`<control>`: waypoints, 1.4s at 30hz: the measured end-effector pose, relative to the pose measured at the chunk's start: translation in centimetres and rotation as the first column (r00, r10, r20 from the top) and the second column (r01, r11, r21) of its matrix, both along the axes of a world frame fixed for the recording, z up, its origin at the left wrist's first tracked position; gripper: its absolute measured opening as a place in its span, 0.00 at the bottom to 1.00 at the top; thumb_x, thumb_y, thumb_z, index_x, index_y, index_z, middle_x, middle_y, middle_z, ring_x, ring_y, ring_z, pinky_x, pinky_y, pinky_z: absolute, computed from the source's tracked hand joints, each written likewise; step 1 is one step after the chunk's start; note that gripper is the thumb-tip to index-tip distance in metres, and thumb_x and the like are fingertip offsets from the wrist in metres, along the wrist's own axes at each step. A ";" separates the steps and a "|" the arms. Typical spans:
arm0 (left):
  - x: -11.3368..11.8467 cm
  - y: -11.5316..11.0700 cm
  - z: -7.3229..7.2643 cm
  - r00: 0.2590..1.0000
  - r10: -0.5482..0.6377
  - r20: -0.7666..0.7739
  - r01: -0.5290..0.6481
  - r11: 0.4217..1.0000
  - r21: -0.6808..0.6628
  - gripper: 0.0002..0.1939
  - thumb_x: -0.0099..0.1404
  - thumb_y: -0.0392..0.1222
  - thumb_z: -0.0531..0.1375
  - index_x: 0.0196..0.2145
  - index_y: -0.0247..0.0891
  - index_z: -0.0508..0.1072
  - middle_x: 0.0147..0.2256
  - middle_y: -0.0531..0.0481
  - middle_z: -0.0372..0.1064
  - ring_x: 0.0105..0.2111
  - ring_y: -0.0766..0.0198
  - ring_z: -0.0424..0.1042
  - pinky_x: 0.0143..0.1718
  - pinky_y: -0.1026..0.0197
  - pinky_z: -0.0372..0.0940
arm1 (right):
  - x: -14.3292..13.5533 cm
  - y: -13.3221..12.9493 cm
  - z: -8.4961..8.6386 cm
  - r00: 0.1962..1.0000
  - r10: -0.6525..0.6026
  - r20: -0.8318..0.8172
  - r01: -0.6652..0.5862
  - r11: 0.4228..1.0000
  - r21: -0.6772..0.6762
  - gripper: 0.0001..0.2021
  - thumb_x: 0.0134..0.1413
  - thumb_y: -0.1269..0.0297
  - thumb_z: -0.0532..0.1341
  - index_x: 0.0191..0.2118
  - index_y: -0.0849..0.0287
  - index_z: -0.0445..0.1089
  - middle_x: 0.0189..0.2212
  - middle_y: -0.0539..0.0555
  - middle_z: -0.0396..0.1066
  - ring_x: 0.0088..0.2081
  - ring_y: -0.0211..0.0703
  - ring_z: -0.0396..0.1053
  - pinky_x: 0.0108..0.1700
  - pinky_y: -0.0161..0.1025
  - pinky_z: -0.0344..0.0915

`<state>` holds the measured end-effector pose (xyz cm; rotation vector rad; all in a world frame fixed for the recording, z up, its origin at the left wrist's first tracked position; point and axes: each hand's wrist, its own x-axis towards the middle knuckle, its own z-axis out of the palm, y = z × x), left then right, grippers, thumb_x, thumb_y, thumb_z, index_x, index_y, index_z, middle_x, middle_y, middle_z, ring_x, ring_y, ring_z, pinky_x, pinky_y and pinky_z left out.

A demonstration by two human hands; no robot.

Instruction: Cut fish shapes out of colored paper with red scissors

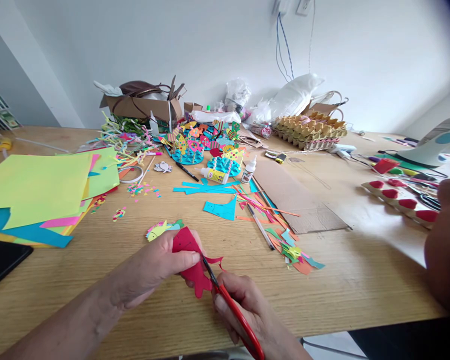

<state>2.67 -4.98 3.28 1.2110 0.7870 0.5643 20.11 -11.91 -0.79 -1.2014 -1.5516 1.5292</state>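
Note:
My left hand pinches a red paper fish cutout, with the thumb lying across its front. In my right hand are red-handled scissors, their blades at the fish's right edge where a thin red strip curls away. Whether the blades are closed is hard to make out. Just behind my left hand lies a small pile of cut paper fish, yellow-green on top. A blue paper piece with a curved edge rests further back.
Coloured paper sheets and a black phone lie at left. Paper scraps, a pen and cardboard are at right. Behind stand glue bottles, decorated fish pieces and egg cartons. Another person's arm is at far right.

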 end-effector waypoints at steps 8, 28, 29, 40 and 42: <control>-0.7 0.8 0.3 0.990 -0.095 -0.100 0.094 0.995 -0.017 0.03 0.54 0.36 0.58 0.29 0.36 0.71 0.24 0.54 0.68 0.25 0.67 0.66 0.27 0.67 0.59 | 0.4 0.0 -0.2 0.992 -0.031 0.121 0.021 0.997 0.079 0.14 0.52 0.65 0.55 0.20 0.58 0.51 0.17 0.43 0.47 0.20 0.31 0.45 0.20 0.31 0.43; 0.3 -0.8 -0.7 0.987 0.146 0.062 -0.144 0.989 -0.047 0.06 0.56 0.41 0.61 0.26 0.35 0.71 0.23 0.54 0.69 0.25 0.68 0.62 0.28 0.67 0.57 | -1.0 0.0 -1.1 0.995 -0.082 -0.063 0.084 0.996 0.024 0.27 0.49 0.36 0.50 0.20 0.58 0.54 0.14 0.44 0.50 0.18 0.31 0.47 0.18 0.30 0.45; 0.3 -0.9 -0.7 0.986 0.153 0.070 -0.150 0.987 -0.053 0.06 0.56 0.41 0.61 0.26 0.36 0.71 0.23 0.55 0.68 0.25 0.68 0.62 0.28 0.67 0.57 | -1.0 0.0 -1.2 0.994 -0.089 -0.068 0.090 0.996 0.013 0.27 0.48 0.35 0.50 0.20 0.58 0.55 0.14 0.44 0.50 0.17 0.31 0.47 0.17 0.30 0.45; 0.8 -1.4 -0.4 0.976 0.183 0.120 -0.174 0.981 -0.081 0.05 0.55 0.41 0.62 0.25 0.37 0.72 0.23 0.56 0.68 0.25 0.69 0.60 0.28 0.68 0.57 | -1.2 -0.1 -0.9 0.990 -0.096 -0.103 0.099 0.995 0.017 0.27 0.49 0.36 0.50 0.21 0.58 0.54 0.16 0.45 0.50 0.18 0.31 0.47 0.18 0.30 0.44; 0.9 -1.5 -0.4 0.977 0.185 0.103 -0.177 0.981 -0.082 0.06 0.55 0.41 0.61 0.26 0.36 0.72 0.24 0.55 0.68 0.26 0.68 0.61 0.29 0.67 0.57 | -1.2 -0.1 -0.9 0.992 -0.098 -0.083 0.100 0.994 0.030 0.27 0.48 0.35 0.50 0.21 0.58 0.53 0.17 0.45 0.50 0.19 0.32 0.47 0.18 0.30 0.45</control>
